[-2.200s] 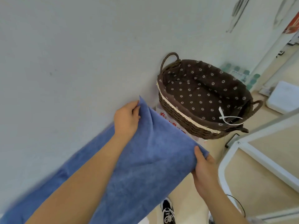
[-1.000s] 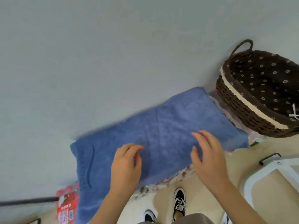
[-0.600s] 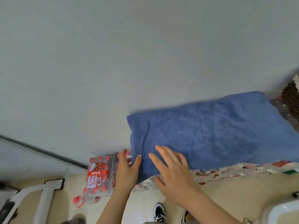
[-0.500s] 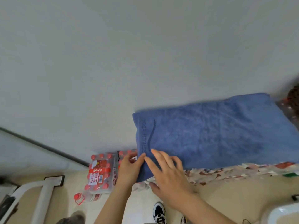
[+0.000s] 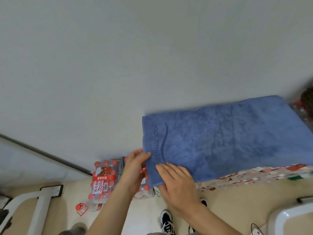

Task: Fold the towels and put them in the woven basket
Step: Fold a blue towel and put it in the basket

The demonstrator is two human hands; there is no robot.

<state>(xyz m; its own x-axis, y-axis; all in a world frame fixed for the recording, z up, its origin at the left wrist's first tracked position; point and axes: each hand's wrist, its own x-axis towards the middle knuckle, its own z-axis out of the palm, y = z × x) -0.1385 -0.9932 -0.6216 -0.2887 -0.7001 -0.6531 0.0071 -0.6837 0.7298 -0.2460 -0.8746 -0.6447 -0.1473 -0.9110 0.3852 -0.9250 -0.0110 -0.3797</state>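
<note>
Left hand [image 5: 135,165] pinches the near-left edge of blue towel [image 5: 228,141], right hand [image 5: 177,182] lies flat with straight fingers on that corner, bottle pack [image 5: 101,182] beside.

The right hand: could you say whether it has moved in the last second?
Yes. The right hand has gone leftward along the blue towel, from the end by the woven basket to the lettered end.

Left hand [image 5: 135,168], right hand [image 5: 177,182]: bare, forearms unsleeved to frame edge. Black sneaker [image 5: 166,223], white laces, white markings. Greyish trouser edge [image 5: 156,233] at bottom.
</note>
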